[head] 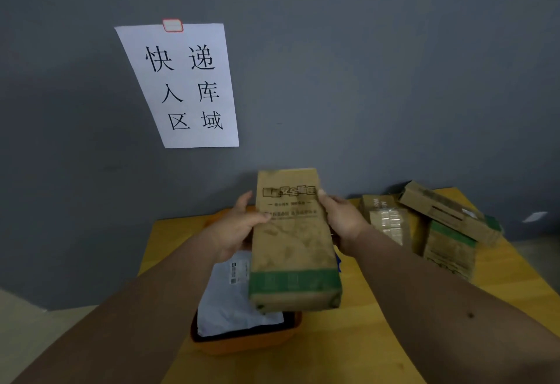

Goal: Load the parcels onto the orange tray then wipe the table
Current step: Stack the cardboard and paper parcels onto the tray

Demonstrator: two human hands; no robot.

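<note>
I hold a long brown cardboard parcel (292, 241) with a green band and printed lettering in the air above the orange tray (242, 342). My left hand (239, 229) grips its left side and my right hand (344, 223) grips its right side. A white plastic mailer bag (230, 301) with a shipping label lies in the tray, partly hidden under the held parcel. Several more brown cardboard parcels (436, 226) are piled on the right of the yellow wooden table (378, 338).
A grey wall stands directly behind the table, with a white paper sign (185, 86) of black characters taped to it. The table's left edge runs just left of the tray. A small white scrap (535, 217) lies beyond the table at far right.
</note>
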